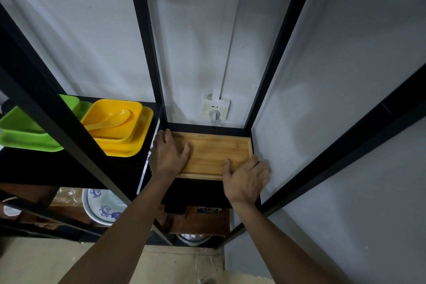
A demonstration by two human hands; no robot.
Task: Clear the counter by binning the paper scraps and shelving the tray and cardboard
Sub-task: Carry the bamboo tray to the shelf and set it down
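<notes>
A shallow wooden tray (213, 153) lies flat on a black shelf (202, 188) of a narrow black metal rack, close to the white wall. My left hand (168, 153) grips the tray's left edge, thumb on its floor and fingers around the rim. My right hand (245, 176) holds its front right corner, thumb inside the tray and fingers over the right rim. No paper scraps or cardboard are in view.
To the left, on a black shelf, stand a yellow dish with a yellow spoon (115, 125) and a green dish (27, 131). Black rack posts (147, 37) frame the tray's bay. A wall socket (215, 109) sits behind. A blue-patterned plate (101, 207) lies on a lower shelf.
</notes>
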